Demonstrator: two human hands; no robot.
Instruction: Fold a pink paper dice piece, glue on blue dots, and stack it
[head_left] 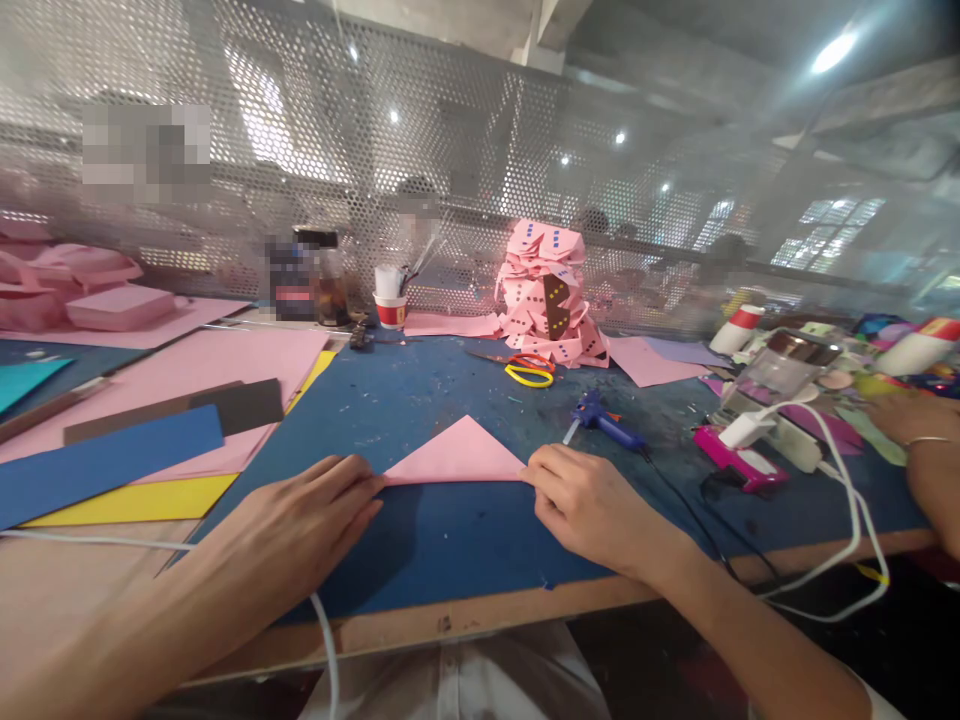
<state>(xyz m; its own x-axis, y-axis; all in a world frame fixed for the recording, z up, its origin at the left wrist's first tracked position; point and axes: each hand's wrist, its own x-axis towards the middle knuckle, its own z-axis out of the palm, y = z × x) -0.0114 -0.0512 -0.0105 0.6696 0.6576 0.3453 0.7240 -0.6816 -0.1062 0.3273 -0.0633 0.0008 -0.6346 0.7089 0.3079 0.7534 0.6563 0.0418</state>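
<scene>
A pink sheet of paper, folded into a triangle, lies on the blue table mat with its peak pointing away from me. My left hand closes its fingers on the left corner of the paper. At the right corner, my right hand pinches the paper with curled fingers. The straight folded edge runs between both hands, nearest to me. Beyond my right hand lies a blue glue gun. Scissors with red and yellow handles rest farther back.
A stack of folded pink paper pieces stands at the back. Pink, yellow, brown and blue sheets lie at left. A red and white cup stands behind. At right are a magenta power strip, white cable and another person's hand.
</scene>
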